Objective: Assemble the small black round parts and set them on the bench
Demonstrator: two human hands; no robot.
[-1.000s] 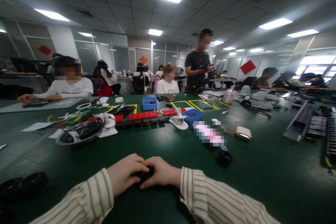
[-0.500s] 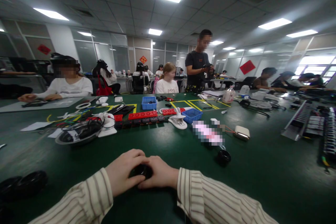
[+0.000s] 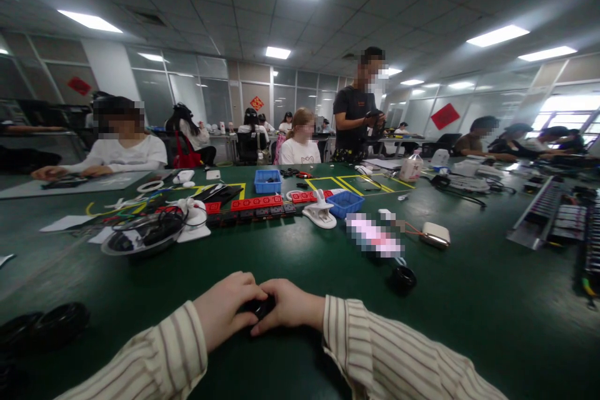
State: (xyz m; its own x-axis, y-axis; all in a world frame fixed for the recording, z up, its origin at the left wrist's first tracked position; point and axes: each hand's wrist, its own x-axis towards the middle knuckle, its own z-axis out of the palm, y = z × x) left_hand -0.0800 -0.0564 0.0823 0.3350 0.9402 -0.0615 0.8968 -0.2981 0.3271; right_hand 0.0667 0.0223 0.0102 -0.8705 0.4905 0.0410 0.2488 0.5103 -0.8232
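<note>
Close to the near side of the green table, a glossy black round part (image 3: 262,307) is gripped between both hands. From the left, my left hand (image 3: 230,307) wraps its fingers and thumb around it. My right hand (image 3: 287,307) closes on its right side, with fingertips meeting those of the left. Much of the part is covered by the fingers, so its exact kind cannot be made out. Similar black ring-shaped parts (image 3: 62,324) lie at the lower left, and another black ring (image 3: 404,277) rests to the right, beyond my right hand.
Ahead stand a metal bowl of dark items (image 3: 143,239), a red and black socket strip (image 3: 257,205), a white clip base (image 3: 320,211) and blue trays (image 3: 345,202). A cream power bank (image 3: 435,234) lies right. Co-workers sit and stand beyond the table.
Both hands keep hold of the black part, which has turned and shows less between the fingers. The whole view has shifted slightly.
</note>
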